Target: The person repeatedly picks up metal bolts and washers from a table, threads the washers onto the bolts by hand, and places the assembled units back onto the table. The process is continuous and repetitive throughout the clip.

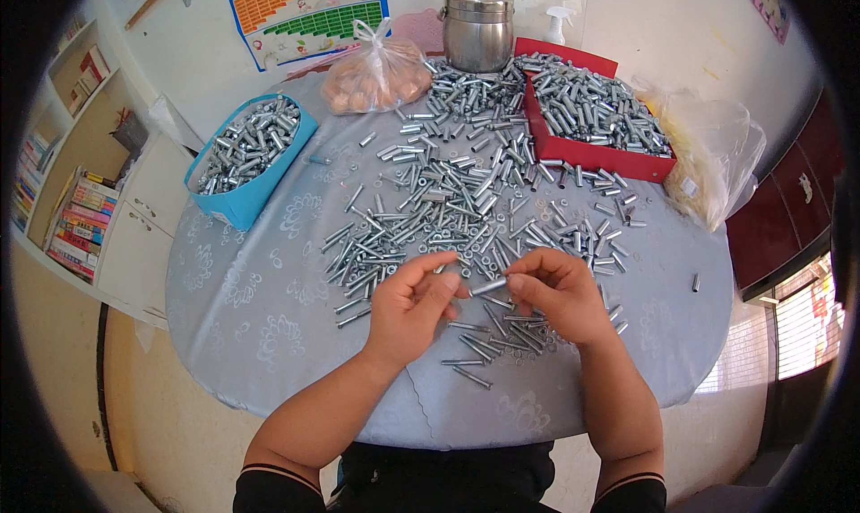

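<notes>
My right hand (560, 296) pinches one end of a shiny metal sleeve (488, 287) between thumb and fingertips. The sleeve lies almost level and its other end points at my left hand (414, 305). That hand is closed, thumb against curled fingers; a small metal bit seems to show at its fingertips, too small to name. Both hands are above the near side of a heap of loose sleeves (484, 177), with long bolts (358, 258) at its left and small nuts and washers in the middle. Several bolts (472, 377) lie between my forearms.
A blue bin (242, 210) of metal parts stands left, a red box (609, 165) of sleeves back right. Behind are a tied bag (376, 76) of round brownish things, a steel pot (478, 38) and a clear plastic bag (708, 168). A grey cloth (287, 289) covers the round table.
</notes>
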The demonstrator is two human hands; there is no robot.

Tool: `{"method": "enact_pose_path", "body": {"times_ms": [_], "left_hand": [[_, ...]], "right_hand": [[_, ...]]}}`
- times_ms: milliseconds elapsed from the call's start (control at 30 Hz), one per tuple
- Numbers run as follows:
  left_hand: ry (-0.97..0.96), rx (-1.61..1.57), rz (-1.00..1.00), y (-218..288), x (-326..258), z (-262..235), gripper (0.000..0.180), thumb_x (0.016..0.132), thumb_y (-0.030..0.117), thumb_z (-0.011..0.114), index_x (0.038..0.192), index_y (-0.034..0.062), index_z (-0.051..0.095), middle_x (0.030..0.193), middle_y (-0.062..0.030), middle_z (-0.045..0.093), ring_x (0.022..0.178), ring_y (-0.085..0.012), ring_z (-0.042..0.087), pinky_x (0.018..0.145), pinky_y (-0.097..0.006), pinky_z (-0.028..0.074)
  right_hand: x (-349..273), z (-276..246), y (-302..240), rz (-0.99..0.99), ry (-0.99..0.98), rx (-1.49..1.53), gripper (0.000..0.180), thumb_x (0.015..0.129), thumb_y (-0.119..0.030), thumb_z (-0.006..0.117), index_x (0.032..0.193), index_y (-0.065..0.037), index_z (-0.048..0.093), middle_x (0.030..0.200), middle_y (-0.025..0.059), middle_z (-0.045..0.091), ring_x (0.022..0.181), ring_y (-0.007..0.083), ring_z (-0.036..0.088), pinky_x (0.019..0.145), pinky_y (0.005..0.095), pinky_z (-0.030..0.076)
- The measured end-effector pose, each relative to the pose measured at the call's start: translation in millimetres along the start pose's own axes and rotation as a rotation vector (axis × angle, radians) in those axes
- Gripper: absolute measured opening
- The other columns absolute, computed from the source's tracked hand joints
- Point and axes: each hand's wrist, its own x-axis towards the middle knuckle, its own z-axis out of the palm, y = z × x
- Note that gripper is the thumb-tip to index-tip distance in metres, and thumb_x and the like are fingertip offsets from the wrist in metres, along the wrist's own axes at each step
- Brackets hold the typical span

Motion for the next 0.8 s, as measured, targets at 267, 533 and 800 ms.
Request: {"method": "enact_pose_path", "body": {"times_ms": [267, 533, 800], "left_hand": [[0.218, -0.053, 0.145, -0.5, 5.1, -3.8, 0.023, 0.096, 0.009, 0.054, 0.118, 0.0014, 0.059, 0.083, -0.0070, 0.068, 0.060, -0.0051, 0.053, 0.057, -0.019, 0.044], [0.235, -0.029, 0.152, -0.7, 5.1, -3.4, 0.022, 0.096, 0.008, 0.054, 0.115, 0.0003, 0.060, 0.083, -0.0075, 0.068, 0.060, -0.0064, 0.053, 0.056, -0.020, 0.045], [0.307, 0.041, 0.196, 0.6, 7.3, -5.3, 0.020, 0.094, 0.008, 0.056, 0.112, 0.0000, 0.061, 0.083, -0.0060, 0.067, 0.066, -0.0063, 0.055, 0.060, -0.021, 0.046]], "right_hand": [[0.6, -22.0, -5.8, -0.013, -0.173, -0.023, 0.019, 0.093, -0.014, 0.060, 0.105, 0.000, 0.064, 0.095, 0.0063, 0.068, 0.088, 0.0154, 0.063, 0.080, 0.0296, 0.050], [14.7, -10.4, -3.0, -0.347, 0.134, 0.396, 0.033, 0.098, -0.015, 0.049, 0.126, 0.004, 0.052, 0.124, 0.0195, 0.059, 0.117, 0.0281, 0.058, 0.100, 0.0382, 0.047], [14.2, -12.9, 2.2, -0.260, 0.250, 0.313, 0.022, 0.097, -0.014, 0.051, 0.106, 0.004, 0.061, 0.099, 0.0157, 0.068, 0.092, 0.0235, 0.068, 0.081, 0.0333, 0.055]]}}
